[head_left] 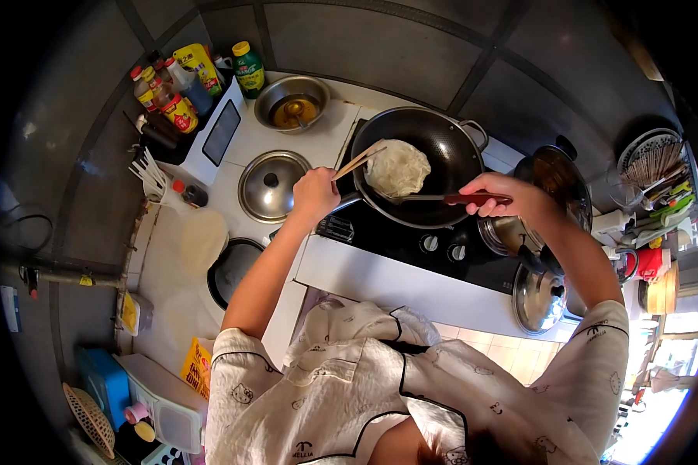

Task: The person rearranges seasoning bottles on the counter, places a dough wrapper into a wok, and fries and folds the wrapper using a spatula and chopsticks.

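Observation:
A dark wok (pixel 450 147) sits on the black gas stove, with a pale round flatbread (pixel 398 168) against its left side. My left hand (pixel 316 193) is closed on a pair of wooden chopsticks (pixel 354 163), whose tips touch the flatbread's upper left edge. My right hand (pixel 495 195) grips the reddish-brown handle of a spatula (pixel 457 199). Its metal end reaches the flatbread's lower edge; whether it lies under the bread I cannot tell. The wok's long handle (pixel 350 201) points toward my left wrist.
Left of the wok are a metal lid (pixel 265 203) and a steel bowl (pixel 270 116) with brownish liquid and a ladle. Sauce bottles (pixel 163 101) stand at the back left. A pale dough sheet (pixel 204 236) lies by a dark pan (pixel 226 273). Pots and a lid (pixel 537 298) are at right.

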A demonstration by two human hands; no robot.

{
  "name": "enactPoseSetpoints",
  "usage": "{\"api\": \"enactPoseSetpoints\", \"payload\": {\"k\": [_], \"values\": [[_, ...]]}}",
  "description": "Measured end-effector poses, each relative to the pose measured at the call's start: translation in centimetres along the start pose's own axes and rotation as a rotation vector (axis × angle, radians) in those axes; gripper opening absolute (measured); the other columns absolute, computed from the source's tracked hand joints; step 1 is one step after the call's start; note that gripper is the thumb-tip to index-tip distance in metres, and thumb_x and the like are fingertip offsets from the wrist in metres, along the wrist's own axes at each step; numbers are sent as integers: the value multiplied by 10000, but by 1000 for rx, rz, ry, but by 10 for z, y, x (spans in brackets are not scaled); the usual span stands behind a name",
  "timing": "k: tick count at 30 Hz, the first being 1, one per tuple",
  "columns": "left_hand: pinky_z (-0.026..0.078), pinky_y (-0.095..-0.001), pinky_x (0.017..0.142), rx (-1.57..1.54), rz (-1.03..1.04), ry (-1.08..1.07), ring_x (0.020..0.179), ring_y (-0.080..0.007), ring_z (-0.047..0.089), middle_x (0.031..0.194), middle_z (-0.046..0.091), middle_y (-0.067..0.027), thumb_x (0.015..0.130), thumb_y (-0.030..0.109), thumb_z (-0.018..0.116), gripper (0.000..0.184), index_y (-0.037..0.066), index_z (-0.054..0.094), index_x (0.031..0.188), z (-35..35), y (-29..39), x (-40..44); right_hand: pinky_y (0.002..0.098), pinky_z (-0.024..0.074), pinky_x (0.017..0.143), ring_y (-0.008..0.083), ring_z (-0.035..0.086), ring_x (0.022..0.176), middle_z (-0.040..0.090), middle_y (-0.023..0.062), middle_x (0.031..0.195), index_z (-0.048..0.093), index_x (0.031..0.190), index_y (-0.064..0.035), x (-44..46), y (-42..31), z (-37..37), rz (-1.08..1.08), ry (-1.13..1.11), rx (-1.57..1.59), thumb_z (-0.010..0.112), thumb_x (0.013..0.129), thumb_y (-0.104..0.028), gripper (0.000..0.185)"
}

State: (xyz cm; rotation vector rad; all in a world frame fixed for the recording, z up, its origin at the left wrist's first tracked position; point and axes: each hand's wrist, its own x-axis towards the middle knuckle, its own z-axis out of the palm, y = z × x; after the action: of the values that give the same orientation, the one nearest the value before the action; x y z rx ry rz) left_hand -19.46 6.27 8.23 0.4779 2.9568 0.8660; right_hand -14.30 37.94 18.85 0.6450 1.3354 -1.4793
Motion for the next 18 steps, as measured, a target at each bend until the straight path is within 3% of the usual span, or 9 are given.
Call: {"api": "enactPoseSetpoints", "payload": {"k": [11, 18], "values": [[463, -397, 597, -36, 16, -19, 664, -327, 585, 647, 591, -142, 594, 19, 543, 80, 49, 580, 658, 5, 5, 2, 130, 239, 285, 12, 323, 387, 473, 24, 646, 524, 1053, 29, 9, 2, -5, -31, 1, -6, 385, 886, -158, 287], [463, -410, 607, -46, -16, -17, 670, -348, 576, 663, 587, -165, 604, 12, 532, 92, 36, 581, 679, 4, 0, 0, 127, 245, 304, 3, 323, 393, 471, 20, 646, 520, 1066, 34, -1, 10, -7, -50, -119, 123, 390, 882, -178, 310]]}}
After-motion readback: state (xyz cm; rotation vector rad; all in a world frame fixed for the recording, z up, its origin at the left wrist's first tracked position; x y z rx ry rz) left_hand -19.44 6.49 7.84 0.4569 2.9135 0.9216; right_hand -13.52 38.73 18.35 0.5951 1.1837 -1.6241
